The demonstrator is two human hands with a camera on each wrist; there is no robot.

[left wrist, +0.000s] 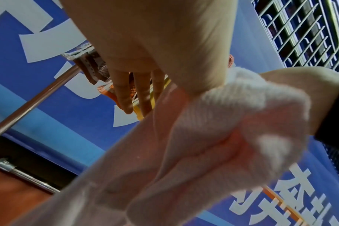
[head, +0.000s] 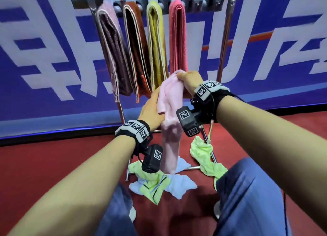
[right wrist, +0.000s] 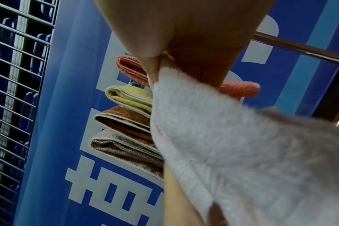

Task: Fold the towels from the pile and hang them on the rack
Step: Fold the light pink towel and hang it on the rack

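A pale pink towel (head: pixel 170 111), soft and fleecy, hangs in the air in front of a metal rack (head: pixel 225 41), its lower end dangling toward the pile below. The right hand (head: pixel 190 81) pinches the towel's top edge between thumb and curled fingers. The left hand (head: pixel 150 110) lies against the towel's left side with its fingers straight and slightly spread, the cloth running along the palm. Four folded terry towels already hang side by side from the rack's top bar: a mauve towel (head: pixel 113 48), a rust-brown towel (head: pixel 136 46), a mustard-yellow towel (head: pixel 156 44) and a coral towel (head: pixel 177 37). On the dark red floor (head: pixel 53 161), around the rack's base, lies a crumpled pile of lime-green cloths (head: pixel 203 152) and light blue cloths (head: pixel 178 186). Behind the rack stands a blue banner (head: pixel 53 41) with large white characters. The person's knees, in blue trousers (head: pixel 247 191), frame the pile. Both wrists wear black cameras on straps with square printed markers.
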